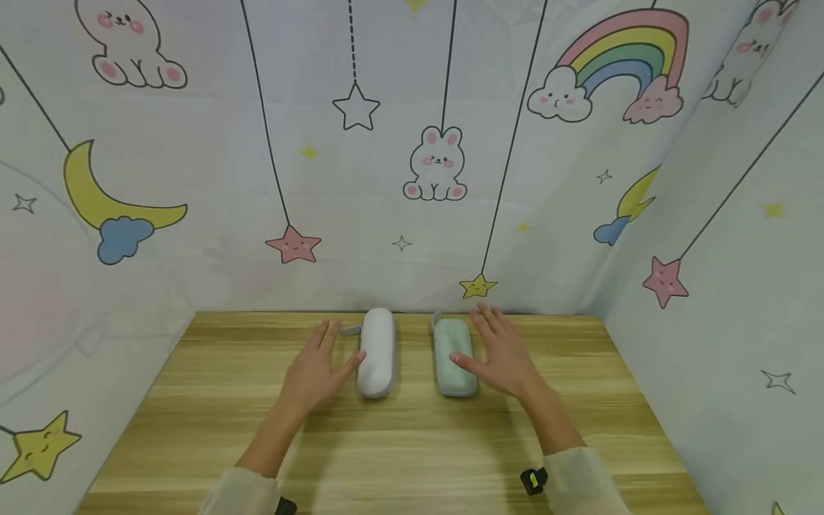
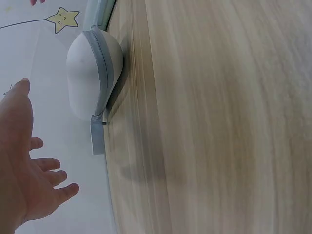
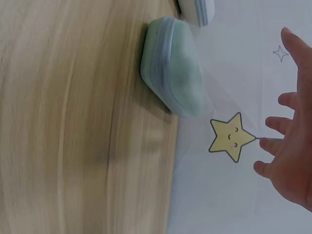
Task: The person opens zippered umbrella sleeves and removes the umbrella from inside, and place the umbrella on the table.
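Note:
Two zippered cases lie side by side near the back of the table: a long white case (image 1: 377, 350) with a grey zip band and a strap, and a shorter mint-green case (image 1: 455, 368) with a small loop. My left hand (image 1: 315, 375) spreads its fingers just left of the white case (image 2: 85, 73), the thumb overlapping its edge in the head view. My right hand (image 1: 505, 354) is beside the green case (image 3: 185, 73), fingers extended and thumb over its top in the head view. In both wrist views the hands hover apart from the cases, holding nothing.
The wood-grain table (image 1: 386, 458) ends at a white backdrop (image 1: 360, 179) printed with stars, rabbits and a rainbow. A side panel (image 1: 727, 357) of the same print rises along the right edge.

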`<state>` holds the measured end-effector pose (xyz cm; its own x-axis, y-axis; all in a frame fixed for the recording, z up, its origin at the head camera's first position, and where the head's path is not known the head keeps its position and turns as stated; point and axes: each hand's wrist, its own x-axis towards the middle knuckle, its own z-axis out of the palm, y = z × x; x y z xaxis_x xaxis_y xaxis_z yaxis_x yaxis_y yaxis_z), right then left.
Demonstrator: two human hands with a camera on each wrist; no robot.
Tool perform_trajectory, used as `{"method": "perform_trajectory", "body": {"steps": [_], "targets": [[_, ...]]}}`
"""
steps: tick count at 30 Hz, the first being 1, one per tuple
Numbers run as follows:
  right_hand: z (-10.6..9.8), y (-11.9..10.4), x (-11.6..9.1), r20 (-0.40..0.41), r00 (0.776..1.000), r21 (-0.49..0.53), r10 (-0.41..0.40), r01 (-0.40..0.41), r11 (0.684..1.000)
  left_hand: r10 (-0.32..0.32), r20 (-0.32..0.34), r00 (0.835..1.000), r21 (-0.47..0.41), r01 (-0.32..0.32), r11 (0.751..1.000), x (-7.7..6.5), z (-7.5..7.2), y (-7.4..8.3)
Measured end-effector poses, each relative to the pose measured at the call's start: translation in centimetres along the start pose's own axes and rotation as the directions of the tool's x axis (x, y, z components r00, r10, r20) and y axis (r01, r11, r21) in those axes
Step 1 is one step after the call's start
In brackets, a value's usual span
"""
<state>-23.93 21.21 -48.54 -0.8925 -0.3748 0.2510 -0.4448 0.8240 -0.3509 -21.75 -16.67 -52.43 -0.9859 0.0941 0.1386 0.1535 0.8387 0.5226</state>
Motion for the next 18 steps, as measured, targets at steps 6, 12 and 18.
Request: {"method": "perform_trajectory", "body": {"steps": [6, 12, 18], "targets": [[1.0, -0.5, 0.5, -0.014, 0.999, 0.038, -0.047, 0.048, 0.998, -0.053, -0.023, 0.998, -0.09, 0.05, 0.995, 0.3, 1.2, -0.1], [2.7, -0.9, 0.9, -0.031, 0.996, 0.12, -0.086, 0.089, 0.989, -0.084, -0.021, 0.996, -0.225, 0.077, 0.971, 0.5, 2.4, -0.2], [3.8, -1.9, 1.4, -0.011, 0.997, 0.182, -0.081, 0.082, 0.98, -0.074, 0.042, 0.996, -0.285, 0.083, 0.955, 0.7, 3.1, 0.0]]}}
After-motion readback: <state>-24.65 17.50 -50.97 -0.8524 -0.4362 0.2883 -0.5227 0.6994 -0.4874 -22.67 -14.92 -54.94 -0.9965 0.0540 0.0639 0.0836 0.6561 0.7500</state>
